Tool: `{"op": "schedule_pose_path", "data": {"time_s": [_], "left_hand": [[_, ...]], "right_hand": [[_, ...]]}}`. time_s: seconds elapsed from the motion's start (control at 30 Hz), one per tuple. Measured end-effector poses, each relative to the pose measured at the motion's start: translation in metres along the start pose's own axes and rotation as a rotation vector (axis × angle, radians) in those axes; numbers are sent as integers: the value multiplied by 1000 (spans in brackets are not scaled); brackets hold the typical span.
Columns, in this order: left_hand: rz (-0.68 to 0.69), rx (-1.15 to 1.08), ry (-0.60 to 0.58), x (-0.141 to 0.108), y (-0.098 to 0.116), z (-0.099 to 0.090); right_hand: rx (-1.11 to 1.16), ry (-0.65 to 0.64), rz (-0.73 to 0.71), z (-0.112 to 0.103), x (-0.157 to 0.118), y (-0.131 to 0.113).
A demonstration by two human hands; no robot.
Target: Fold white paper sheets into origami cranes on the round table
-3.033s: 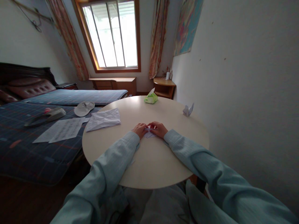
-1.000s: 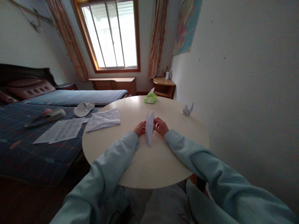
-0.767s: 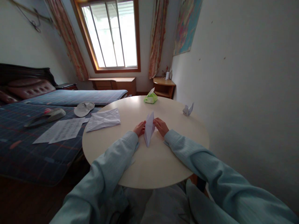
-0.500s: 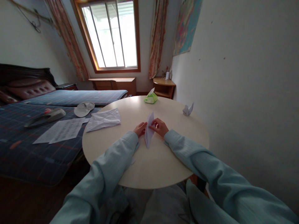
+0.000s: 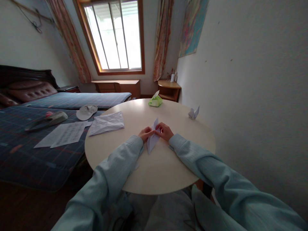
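Observation:
A folded sheet of white paper point(image 5: 152, 143), narrow and pointed at both ends, is held between my two hands over the round table point(image 5: 166, 173). My left hand point(image 5: 145, 133) grips its left side, with the thumb lying across the middle of the paper. From the right, my right hand point(image 5: 164, 131) pinches the paper near its middle with thumb and fingertips. The two hands almost meet at the paper's centre. Fingers behind the paper are partly hidden.
A crumpled white paper sheet point(image 5: 107, 123) lies at the table's left edge. A green tissue pack point(image 5: 155, 101) stands at the back, and a folded paper piece point(image 5: 193, 113) at the right. The bed point(image 5: 29, 154) on the left carries printed sheets point(image 5: 64, 134) and a cap point(image 5: 87, 112).
The paper has tilted and dropped slightly, its top lower than before. My left thumb has moved right onto the paper's middle, closer to my right hand.

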State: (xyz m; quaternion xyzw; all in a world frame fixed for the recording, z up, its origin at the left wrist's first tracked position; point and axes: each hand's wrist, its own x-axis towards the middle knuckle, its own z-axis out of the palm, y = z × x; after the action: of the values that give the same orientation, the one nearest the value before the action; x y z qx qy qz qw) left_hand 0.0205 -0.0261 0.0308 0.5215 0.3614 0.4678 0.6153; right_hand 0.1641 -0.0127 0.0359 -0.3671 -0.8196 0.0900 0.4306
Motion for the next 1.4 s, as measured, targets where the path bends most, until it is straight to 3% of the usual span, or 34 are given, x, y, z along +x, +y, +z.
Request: {"op": "schedule_pose_path", "data": {"time_s": [0.47,0.73,1.17,1.4], "left_hand": [[44,-23,47,2,-1,-1],[122,85,264,5,1,-10],[125,129,144,6,-3,-11],[119,103,129,4,0,-10]], "right_hand": [[22,-14,57,-1,-1,-3],[28,-42,68,1,-3,-1],[77,-66,47,0,-2,-6],[60,-62,137,3,-2,0]]}}
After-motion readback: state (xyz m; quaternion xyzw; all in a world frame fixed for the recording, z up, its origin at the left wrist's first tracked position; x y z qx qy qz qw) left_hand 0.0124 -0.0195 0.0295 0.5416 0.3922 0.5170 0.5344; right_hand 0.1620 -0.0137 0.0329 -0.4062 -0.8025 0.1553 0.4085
